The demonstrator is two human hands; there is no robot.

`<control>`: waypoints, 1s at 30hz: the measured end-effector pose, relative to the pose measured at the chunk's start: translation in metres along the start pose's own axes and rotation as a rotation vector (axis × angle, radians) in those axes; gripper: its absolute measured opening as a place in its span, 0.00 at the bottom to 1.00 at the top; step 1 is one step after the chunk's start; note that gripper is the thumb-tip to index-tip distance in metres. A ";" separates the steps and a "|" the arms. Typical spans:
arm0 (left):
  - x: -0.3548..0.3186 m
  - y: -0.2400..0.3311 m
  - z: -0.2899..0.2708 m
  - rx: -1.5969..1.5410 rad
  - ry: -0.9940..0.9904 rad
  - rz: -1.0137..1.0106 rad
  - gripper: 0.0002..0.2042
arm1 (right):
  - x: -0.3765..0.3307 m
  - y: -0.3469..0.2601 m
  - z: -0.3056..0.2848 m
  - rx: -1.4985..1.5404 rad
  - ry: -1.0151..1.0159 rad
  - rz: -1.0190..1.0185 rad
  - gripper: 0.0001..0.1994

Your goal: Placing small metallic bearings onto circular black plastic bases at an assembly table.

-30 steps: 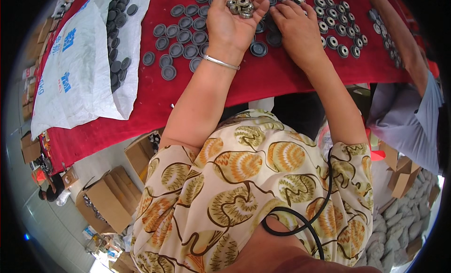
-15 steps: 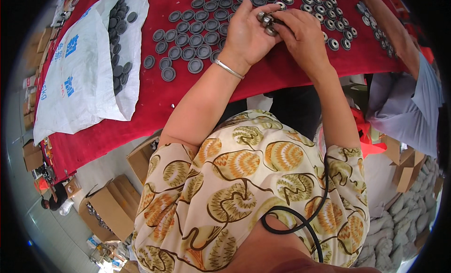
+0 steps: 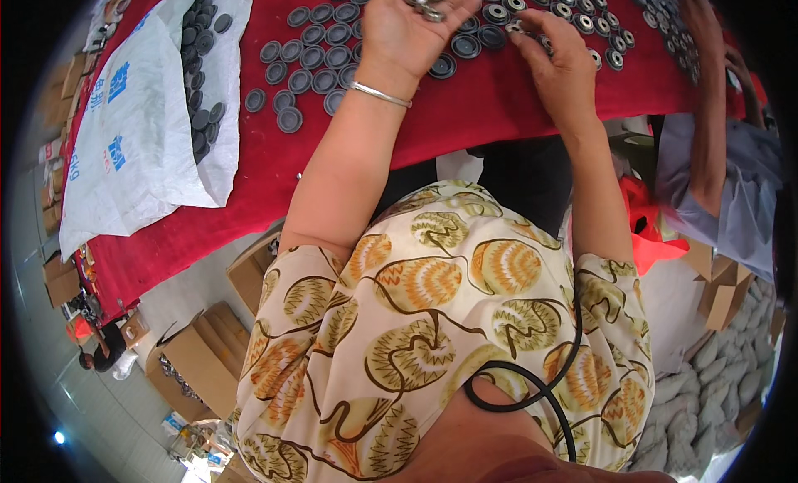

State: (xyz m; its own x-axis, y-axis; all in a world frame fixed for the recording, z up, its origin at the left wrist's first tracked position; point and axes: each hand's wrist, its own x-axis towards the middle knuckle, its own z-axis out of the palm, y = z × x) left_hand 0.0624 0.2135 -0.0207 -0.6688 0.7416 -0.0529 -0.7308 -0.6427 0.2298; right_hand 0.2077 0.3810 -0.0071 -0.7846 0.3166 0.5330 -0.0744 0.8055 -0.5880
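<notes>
Several small shiny metal bearings (image 3: 427, 2) rest in the upturned palm of my left hand (image 3: 406, 32), whose fingers run partly out of view at the top. My right hand (image 3: 559, 66) reaches down among the rows, thumb and fingers pinched at a metal bearing (image 3: 515, 27) over a grey round cap. Between the hands lie bare grey round caps (image 3: 466, 46). To the left of my left wrist are many more dished grey caps (image 3: 312, 57). Beyond my right hand, several caps with metal bearings (image 3: 584, 23) set in them stand in loose rows.
A white woven sack (image 3: 133, 142) with loose grey caps (image 3: 202, 42) at its mouth lies on the red-covered table (image 3: 274, 179). At right, a co-worker's arm (image 3: 708, 109) reaches over more pieces (image 3: 661, 17). Cardboard boxes (image 3: 199, 358) and grey sacks (image 3: 706, 400) are on the floor.
My hands have parted. The left has moved up and left with the bearings in its palm, and the right has gone from that palm to the caps on the table.
</notes>
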 end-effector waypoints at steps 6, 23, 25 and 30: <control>0.002 0.005 0.000 0.037 0.104 0.052 0.30 | 0.000 0.000 0.016 -0.221 -0.032 -0.229 0.11; -0.001 -0.003 0.001 0.050 0.088 0.032 0.29 | -0.019 0.006 0.008 -0.427 -0.163 -0.354 0.16; -0.001 -0.005 0.001 0.051 0.083 0.029 0.29 | -0.023 0.004 0.007 -0.460 -0.170 -0.376 0.17; 0.002 -0.001 0.002 0.061 0.063 0.047 0.31 | -0.022 0.001 0.003 -0.399 -0.168 -0.329 0.19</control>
State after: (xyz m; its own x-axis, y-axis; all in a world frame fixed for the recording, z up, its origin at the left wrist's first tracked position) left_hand 0.0619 0.2155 -0.0191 -0.7110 0.6958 -0.1017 -0.6900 -0.6623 0.2922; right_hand 0.2233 0.3731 -0.0212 -0.8493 -0.0422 0.5262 -0.1187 0.9866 -0.1124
